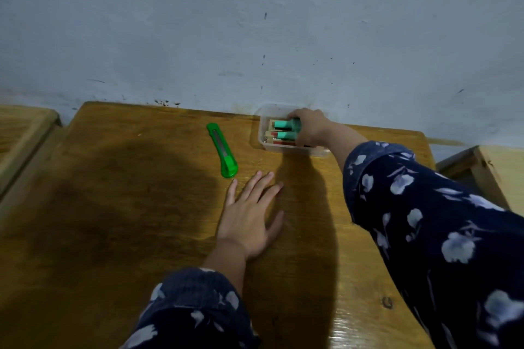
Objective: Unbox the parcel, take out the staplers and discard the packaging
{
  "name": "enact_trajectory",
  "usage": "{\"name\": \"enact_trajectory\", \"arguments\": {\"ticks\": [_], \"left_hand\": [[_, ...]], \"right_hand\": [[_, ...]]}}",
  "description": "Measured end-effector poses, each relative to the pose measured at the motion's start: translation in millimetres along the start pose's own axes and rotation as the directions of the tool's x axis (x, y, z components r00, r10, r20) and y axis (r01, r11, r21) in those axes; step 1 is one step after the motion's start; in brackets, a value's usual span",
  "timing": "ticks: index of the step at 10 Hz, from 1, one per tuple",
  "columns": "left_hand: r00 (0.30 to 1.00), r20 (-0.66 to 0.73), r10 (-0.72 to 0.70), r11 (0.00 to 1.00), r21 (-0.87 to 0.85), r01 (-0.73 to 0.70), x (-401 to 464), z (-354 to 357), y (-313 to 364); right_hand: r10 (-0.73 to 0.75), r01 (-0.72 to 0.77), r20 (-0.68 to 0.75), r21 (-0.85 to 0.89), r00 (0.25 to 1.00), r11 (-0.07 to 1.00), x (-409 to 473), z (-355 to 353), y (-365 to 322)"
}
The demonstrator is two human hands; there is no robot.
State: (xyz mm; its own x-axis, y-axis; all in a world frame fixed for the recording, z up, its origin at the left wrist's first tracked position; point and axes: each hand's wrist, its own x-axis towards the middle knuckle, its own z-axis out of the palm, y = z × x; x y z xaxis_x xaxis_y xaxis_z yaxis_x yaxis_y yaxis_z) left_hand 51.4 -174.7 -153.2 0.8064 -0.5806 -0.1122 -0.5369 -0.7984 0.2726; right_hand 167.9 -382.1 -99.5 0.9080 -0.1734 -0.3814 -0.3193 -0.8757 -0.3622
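Note:
A clear plastic container (265,117) stands at the far edge of the wooden table, against the wall. Inside it lie two mint-green staplers, an upper stapler (283,124) and a lower stapler (285,136), on top of small red and tan boxes (273,139). My right hand (310,129) reaches into the container, its fingers closed around the right end of the upper stapler. My left hand (252,215) lies flat on the table with its fingers spread, holding nothing. No parcel or packaging is in view.
A green utility knife (222,150) lies on the wooden table (113,207) just beyond my left fingertips, to the left of the container. A pale blue wall (255,37) backs the table. Other wooden desks (25,127) flank it left and right.

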Motion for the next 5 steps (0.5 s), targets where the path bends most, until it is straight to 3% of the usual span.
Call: {"name": "enact_trajectory", "arguments": {"ticks": [1, 3, 4, 5], "left_hand": [[1.0, -0.004, 0.0, 1.0, -0.006, 0.0, 0, 2, -1], [0.999, -0.039, 0.011, 1.0, 0.023, -0.011, -2, 5, -1], [1.0, -0.027, 0.009, 0.999, 0.043, -0.008, -3, 7, 2], [0.999, 0.043, 0.03, 0.997, 0.068, -0.033, -2, 1, 1]], "right_hand": [[0.002, -0.002, 0.011, 0.04, 1.0, 0.999, -3, -4, -1], [-0.017, 0.038, -0.237, 0.08, 0.971, 0.996, -37, -2, -10], [-0.038, 0.032, -0.364, -0.022, 0.93, 0.999, -68, 13, -16], [-0.024, 0.013, -0.385, -0.031, 0.923, 0.999, -107, 35, -24]]}}
